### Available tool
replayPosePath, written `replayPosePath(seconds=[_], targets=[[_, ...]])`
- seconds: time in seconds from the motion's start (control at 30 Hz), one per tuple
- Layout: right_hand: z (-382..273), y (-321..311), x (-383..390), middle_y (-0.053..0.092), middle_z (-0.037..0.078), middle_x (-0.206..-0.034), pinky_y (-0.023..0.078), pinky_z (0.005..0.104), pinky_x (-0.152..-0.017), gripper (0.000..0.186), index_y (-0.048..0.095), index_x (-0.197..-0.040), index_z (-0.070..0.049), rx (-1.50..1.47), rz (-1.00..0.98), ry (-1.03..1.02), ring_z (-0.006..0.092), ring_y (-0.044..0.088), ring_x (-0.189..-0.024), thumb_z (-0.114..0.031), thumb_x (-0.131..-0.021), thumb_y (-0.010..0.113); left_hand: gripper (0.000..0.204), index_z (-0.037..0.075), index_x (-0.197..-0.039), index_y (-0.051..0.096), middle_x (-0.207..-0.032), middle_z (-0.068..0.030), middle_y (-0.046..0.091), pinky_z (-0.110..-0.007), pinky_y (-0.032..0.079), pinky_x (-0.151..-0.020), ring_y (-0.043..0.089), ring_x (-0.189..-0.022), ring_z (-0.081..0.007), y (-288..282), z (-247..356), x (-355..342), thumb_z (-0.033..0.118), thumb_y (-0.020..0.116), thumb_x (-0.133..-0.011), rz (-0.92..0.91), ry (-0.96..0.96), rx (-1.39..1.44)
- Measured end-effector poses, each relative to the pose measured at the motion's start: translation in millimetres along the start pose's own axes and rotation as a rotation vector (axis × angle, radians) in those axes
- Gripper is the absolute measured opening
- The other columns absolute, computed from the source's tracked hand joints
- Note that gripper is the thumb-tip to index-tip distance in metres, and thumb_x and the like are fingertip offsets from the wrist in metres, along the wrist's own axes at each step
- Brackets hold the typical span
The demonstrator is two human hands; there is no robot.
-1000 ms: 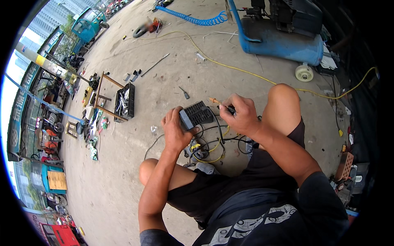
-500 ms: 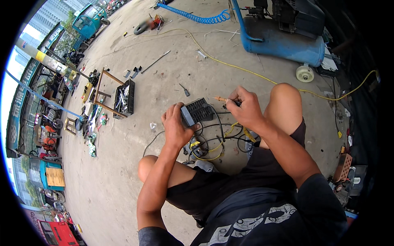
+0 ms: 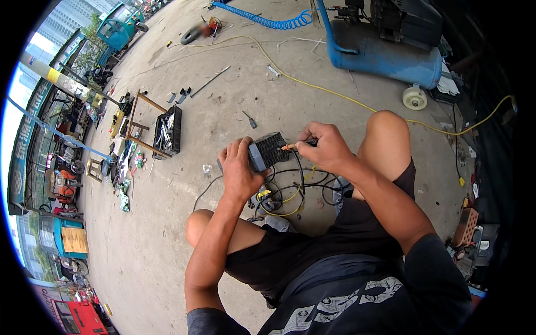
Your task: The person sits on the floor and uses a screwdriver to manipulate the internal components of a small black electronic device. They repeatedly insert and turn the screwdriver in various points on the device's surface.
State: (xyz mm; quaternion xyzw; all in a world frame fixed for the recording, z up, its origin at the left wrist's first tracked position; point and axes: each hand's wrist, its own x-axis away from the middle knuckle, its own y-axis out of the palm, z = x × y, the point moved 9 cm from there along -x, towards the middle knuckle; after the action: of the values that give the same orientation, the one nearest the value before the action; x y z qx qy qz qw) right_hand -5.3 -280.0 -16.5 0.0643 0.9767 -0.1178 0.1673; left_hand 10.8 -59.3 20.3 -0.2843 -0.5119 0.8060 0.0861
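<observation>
In front of me my left hand (image 3: 239, 170) grips the near left end of a black box with ridged sides (image 3: 273, 151), which has a grey-blue band. My right hand (image 3: 328, 148) pinches a slim, orange-tipped tool (image 3: 289, 147). Its tip meets or nearly meets the ridged side of the box; contact cannot be made out. The back of the tool is hidden by my fingers. A dark cable (image 3: 302, 174) hangs by the box's right end. Tangled black and yellow cords lie below, between my feet. On the ground beyond the box is a screwdriver (image 3: 251, 121).
At left stand a black crate of tools (image 3: 177, 134) and an upturned wooden stool (image 3: 134, 120). A blue air compressor (image 3: 385, 56) with a white wheel is at far right. A yellow hose (image 3: 312, 88) crosses the concrete. A brick (image 3: 465, 227) lies at right.
My right hand has moved left, bringing the orange tip from beside the box up to its ridged side. My left hand still grips the box.
</observation>
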Motion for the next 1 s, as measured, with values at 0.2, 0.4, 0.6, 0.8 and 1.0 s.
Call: replayPosePath(seconds=[0.2,0.4,0.6,0.8,1.0], targets=[[-6,5,-1,0.071,0.018,-0.076,0.052,0.0378,-0.064,0.023,0.071,-0.093,0.005,0.036,-0.050,0.026,0.0229,0.066,-0.066,-0.016,-0.083,0.075,0.091,0.003,-0.134,0.058,-0.123,-0.0152,0.065,-0.049,0.037,-0.109,0.059,-0.121,-0.0379,0,4,0,0.013,0.098,-0.053,-0.007,0.024,-0.001],[-8,9,-1,0.073,0.013,-0.080,0.053,0.0358,-0.071,0.019,0.071,-0.091,0.004,0.056,-0.161,0.063,0.0183,0.065,-0.073,-0.013,-0.084,0.074,0.090,0.004,-0.133,0.058,-0.123,-0.0141,0.064,-0.049,0.037,-0.109,0.059,-0.121,-0.0376,2,8,0,0.012,0.098,-0.052,-0.007,0.059,-0.008],[-7,10,-6,0.071,0.009,-0.076,0.051,0.0333,-0.068,0.018,0.073,-0.090,0.004,0.025,-0.232,0.095,0.0140,0.063,-0.072,-0.012,-0.082,0.073,0.090,0.004,-0.133,0.058,-0.124,-0.0142,0.064,-0.050,0.037,-0.107,0.059,-0.121,-0.0364,2,12,0,0.011,0.098,-0.052,-0.025,0.075,-0.026],[-4,2,-12,0.071,0.012,-0.072,0.050,0.0349,-0.064,0.019,0.075,-0.085,0.004,-0.023,-0.199,0.103,0.0153,0.062,-0.066,-0.014,-0.077,0.075,0.090,0.003,-0.133,0.058,-0.126,-0.0147,0.065,-0.050,0.037,-0.107,0.060,-0.122,-0.0366,2,13,0,0.011,0.097,-0.053,-0.012,0.098,-0.039],[4,0,-11,0.071,0.012,-0.074,0.051,0.0354,-0.065,0.021,0.075,-0.089,0.003,-0.012,-0.165,0.098,0.0164,0.063,-0.068,-0.015,-0.078,0.075,0.090,0.003,-0.133,0.058,-0.126,-0.0149,0.065,-0.050,0.037,-0.108,0.060,-0.122,-0.0366,0,13,0,0.011,0.097,-0.053,-0.016,0.084,-0.039]])
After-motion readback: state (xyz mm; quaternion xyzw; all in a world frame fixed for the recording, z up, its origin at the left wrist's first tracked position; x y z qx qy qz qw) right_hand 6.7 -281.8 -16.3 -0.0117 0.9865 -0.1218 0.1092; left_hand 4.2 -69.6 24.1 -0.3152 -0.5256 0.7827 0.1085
